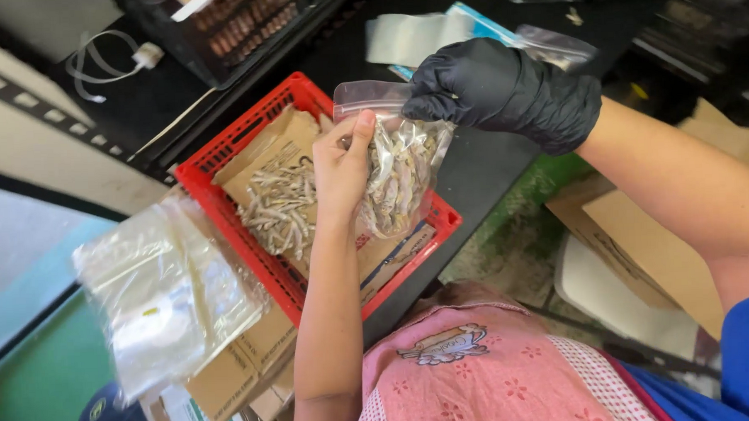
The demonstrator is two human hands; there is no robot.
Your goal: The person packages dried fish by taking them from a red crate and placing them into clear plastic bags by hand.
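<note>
Both hands hold a clear plastic zip bag of small dried silvery fish above a red plastic crate: bare left hand grips its side, black-gloved right hand pinches its mouth. Filling looks done; pressing the seal closed seems next.

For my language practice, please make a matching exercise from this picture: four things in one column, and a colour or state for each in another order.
Things:
1. right hand
2. left hand
3. basket
4. small bag

Colour or state:
a. red, lined with cardboard
b. bare
c. clear, filled with small dried fish
d. wears a black glove

Pairs: 1-d, 2-b, 3-a, 4-c
</note>
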